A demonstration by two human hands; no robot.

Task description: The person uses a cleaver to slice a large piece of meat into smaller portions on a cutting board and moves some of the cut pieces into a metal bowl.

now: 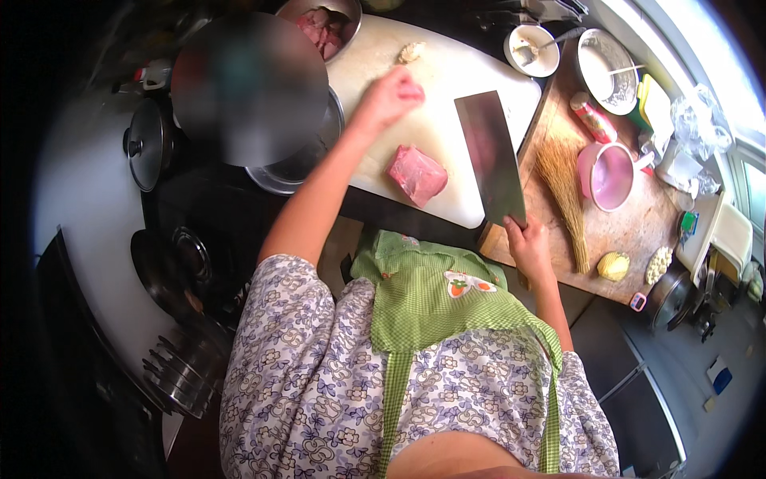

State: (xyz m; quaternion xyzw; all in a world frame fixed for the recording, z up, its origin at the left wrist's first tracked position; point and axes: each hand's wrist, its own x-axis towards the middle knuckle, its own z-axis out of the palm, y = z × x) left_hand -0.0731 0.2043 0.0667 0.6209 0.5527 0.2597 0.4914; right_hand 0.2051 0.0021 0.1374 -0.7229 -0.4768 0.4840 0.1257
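My right hand (531, 244) grips a broad Chinese cleaver (494, 155) by its lower end. Its wide blade points away from me, over the right edge of a white cutting board (377, 129). Above the board's middle is my left hand (392, 99), fingers curled inward; its palm side is hidden, so I cannot tell whether it holds anything. Just beyond it lies a small knobbly beige piece, like ginger (412, 52). A thick chunk of raw pink meat (418, 175) rests on the board's near part.
A metal bowl of raw meat (323, 33) stands at the board's far left. On the wooden board (634, 233) at right lie a straw whisk brush (562, 197), a pink plastic dipper (610, 176) and a yellow piece of food (613, 266). Beyond is a small white bowl (532, 51).
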